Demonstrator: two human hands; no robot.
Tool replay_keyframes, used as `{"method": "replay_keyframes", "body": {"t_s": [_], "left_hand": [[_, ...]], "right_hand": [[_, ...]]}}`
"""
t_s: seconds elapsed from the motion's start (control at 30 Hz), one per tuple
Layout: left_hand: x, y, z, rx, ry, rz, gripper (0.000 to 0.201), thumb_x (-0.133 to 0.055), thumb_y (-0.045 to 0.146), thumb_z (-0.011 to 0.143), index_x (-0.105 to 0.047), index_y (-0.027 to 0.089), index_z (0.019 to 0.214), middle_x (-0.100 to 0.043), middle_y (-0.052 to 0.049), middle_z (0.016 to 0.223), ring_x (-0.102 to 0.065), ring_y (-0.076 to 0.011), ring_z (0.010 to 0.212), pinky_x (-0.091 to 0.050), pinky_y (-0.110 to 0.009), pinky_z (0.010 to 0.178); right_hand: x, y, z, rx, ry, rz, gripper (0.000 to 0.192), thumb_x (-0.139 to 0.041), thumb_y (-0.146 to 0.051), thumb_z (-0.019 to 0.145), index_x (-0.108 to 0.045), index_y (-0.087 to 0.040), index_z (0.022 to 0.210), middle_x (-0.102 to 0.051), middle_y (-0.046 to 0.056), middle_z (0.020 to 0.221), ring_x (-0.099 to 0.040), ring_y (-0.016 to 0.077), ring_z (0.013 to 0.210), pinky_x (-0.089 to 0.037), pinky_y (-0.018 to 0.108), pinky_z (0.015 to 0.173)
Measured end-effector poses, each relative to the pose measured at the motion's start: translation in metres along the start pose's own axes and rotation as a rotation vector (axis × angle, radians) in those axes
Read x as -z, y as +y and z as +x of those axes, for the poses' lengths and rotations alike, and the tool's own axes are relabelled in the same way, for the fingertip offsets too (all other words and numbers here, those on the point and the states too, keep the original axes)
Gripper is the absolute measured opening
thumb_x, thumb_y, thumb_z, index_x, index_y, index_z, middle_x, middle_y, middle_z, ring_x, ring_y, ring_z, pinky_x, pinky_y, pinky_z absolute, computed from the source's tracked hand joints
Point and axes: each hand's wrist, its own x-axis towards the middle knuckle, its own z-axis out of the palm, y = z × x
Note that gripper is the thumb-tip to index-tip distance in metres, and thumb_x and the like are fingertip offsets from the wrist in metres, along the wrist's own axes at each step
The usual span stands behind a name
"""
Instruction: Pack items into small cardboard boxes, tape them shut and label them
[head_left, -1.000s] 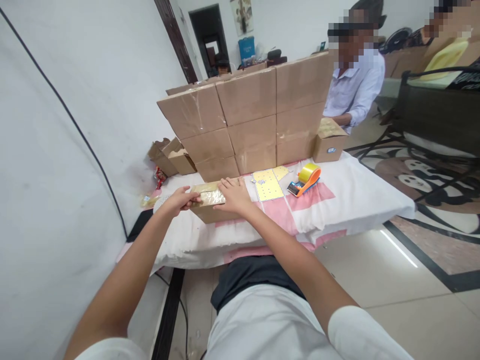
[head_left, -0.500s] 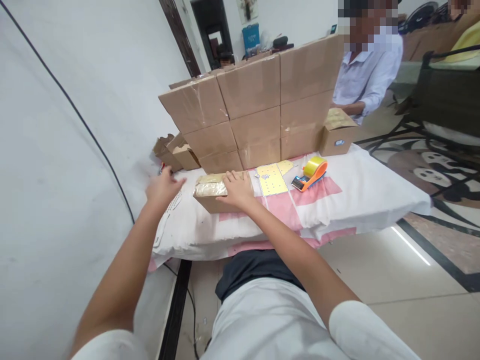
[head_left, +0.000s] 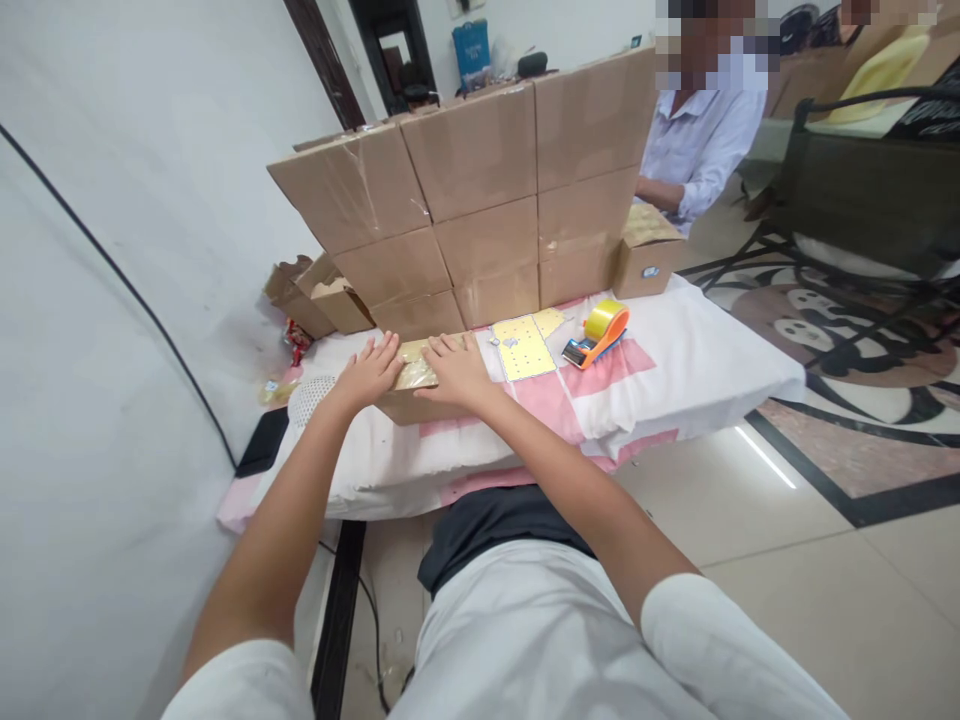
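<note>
A small cardboard box (head_left: pixel 420 405) with shiny tape across its top lies on the cloth-covered table (head_left: pixel 517 455) in front of me. My right hand (head_left: pixel 457 372) rests flat on the right part of its top, fingers stretched out. On the box's left end lies my left hand (head_left: pixel 369 375), its fingers extended and touching the top edge. Right of the box sits an orange tape dispenser (head_left: pixel 600 340) with a roll of yellow tape, beside a yellow dotted patch (head_left: pixel 523 348) on the cloth.
Stacked cardboard boxes (head_left: pixel 487 190) form a wall behind the small box. Open boxes (head_left: pixel 322 295) stand at the back left, and a taped box (head_left: pixel 646 262) at the right end. A black phone-like object (head_left: pixel 262 442) lies by the wall. A person (head_left: pixel 697 140) sits behind the stack.
My left hand has come from the table's left side onto the left end of the small box. My right hand stays on its top. The view has shifted slightly.
</note>
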Motion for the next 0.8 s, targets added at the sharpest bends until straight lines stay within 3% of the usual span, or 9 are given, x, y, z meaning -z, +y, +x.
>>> {"method": "replay_keyframes", "body": {"t_s": [0.1, 0.2, 0.27, 0.33, 0.37, 0.4, 0.5, 0.6, 0.8], "left_hand": [[0.000, 0.000, -0.029, -0.029, -0.010, -0.003, 0.069, -0.031, 0.055, 0.103, -0.038, 0.020, 0.162, -0.030, -0.014, 0.171, -0.012, -0.0354, 0.163, -0.015, -0.063, 0.127], [-0.007, -0.005, -0.053, -0.112, 0.070, -0.076, 0.065, -0.030, 0.052, 0.104, -0.042, 0.022, 0.160, -0.036, -0.012, 0.169, -0.020, -0.0309, 0.162, -0.019, -0.058, 0.128], [-0.014, -0.008, -0.061, -0.130, 0.143, -0.137, 0.063, -0.032, 0.051, 0.104, -0.047, 0.023, 0.157, -0.042, -0.012, 0.166, -0.026, -0.0291, 0.160, -0.023, -0.056, 0.128], [-0.021, -0.010, -0.062, -0.141, 0.219, -0.203, 0.060, -0.035, 0.051, 0.103, -0.052, 0.021, 0.153, -0.048, -0.012, 0.162, -0.032, -0.0286, 0.158, -0.026, -0.055, 0.129], [-0.023, -0.011, -0.060, -0.147, 0.253, -0.235, 0.059, -0.037, 0.052, 0.103, -0.055, 0.021, 0.150, -0.052, -0.012, 0.159, -0.035, -0.0284, 0.157, -0.027, -0.054, 0.129], [-0.025, -0.011, -0.058, -0.153, 0.283, -0.264, 0.057, -0.038, 0.052, 0.103, -0.058, 0.022, 0.148, -0.055, -0.011, 0.157, -0.039, -0.0284, 0.155, -0.029, -0.054, 0.128], [-0.030, -0.010, -0.051, -0.162, 0.357, -0.324, 0.053, -0.042, 0.053, 0.102, -0.064, 0.024, 0.141, -0.061, -0.010, 0.150, -0.047, -0.0289, 0.149, -0.033, -0.057, 0.127], [-0.033, -0.010, -0.050, -0.170, 0.401, -0.353, 0.049, -0.045, 0.050, 0.103, -0.064, 0.024, 0.140, -0.063, -0.009, 0.148, -0.049, -0.0290, 0.147, -0.035, -0.058, 0.126], [-0.033, -0.010, -0.054, -0.199, 0.433, -0.338, 0.043, -0.048, 0.041, 0.103, -0.065, 0.024, 0.140, -0.064, -0.009, 0.147, -0.050, -0.0285, 0.147, -0.036, -0.056, 0.126]], "right_hand": [[0.004, 0.002, 0.000, 0.061, -0.010, 0.037, 0.077, -0.071, -0.064, 0.086, -0.057, -0.017, 0.145, -0.048, 0.016, 0.161, -0.040, 0.0361, 0.151, -0.023, 0.059, 0.125], [0.002, 0.010, 0.003, 0.123, 0.057, 0.120, 0.069, -0.074, -0.063, 0.083, -0.065, -0.019, 0.136, -0.058, 0.015, 0.153, -0.047, 0.0353, 0.146, -0.027, 0.055, 0.123], [-0.002, 0.028, 0.005, 0.150, 0.127, 0.254, 0.053, -0.064, -0.058, 0.092, -0.070, -0.020, 0.128, -0.067, 0.012, 0.142, -0.054, 0.0303, 0.138, -0.033, 0.048, 0.119], [-0.011, 0.059, 0.004, 0.060, 0.221, 0.405, 0.044, -0.045, -0.047, 0.104, -0.072, -0.020, 0.125, -0.071, 0.010, 0.133, -0.061, 0.0233, 0.129, -0.041, 0.039, 0.111], [-0.017, 0.078, 0.003, -0.054, 0.280, 0.449, 0.046, -0.037, -0.041, 0.107, -0.071, -0.018, 0.126, -0.071, 0.010, 0.131, -0.062, 0.0214, 0.125, -0.044, 0.035, 0.107], [-0.023, 0.097, 0.001, -0.203, 0.323, 0.447, 0.045, -0.037, -0.037, 0.106, -0.071, -0.016, 0.126, -0.071, 0.011, 0.128, -0.063, 0.0211, 0.121, -0.045, 0.034, 0.104], [-0.045, 0.143, -0.002, -0.505, 0.192, 0.303, 0.035, -0.055, -0.033, 0.098, -0.074, -0.016, 0.123, -0.069, 0.014, 0.121, -0.061, 0.0258, 0.115, -0.045, 0.038, 0.101], [-0.067, 0.160, 0.005, -0.540, 0.105, 0.206, 0.032, -0.066, -0.034, 0.093, -0.077, -0.019, 0.118, -0.067, 0.016, 0.122, -0.056, 0.0316, 0.119, -0.040, 0.045, 0.104], [-0.079, 0.161, 0.023, -0.488, 0.188, 0.341, 0.023, -0.055, -0.017, 0.095, -0.078, -0.015, 0.099, -0.071, 0.016, 0.111, -0.060, 0.0282, 0.113, -0.041, 0.042, 0.102]]}}
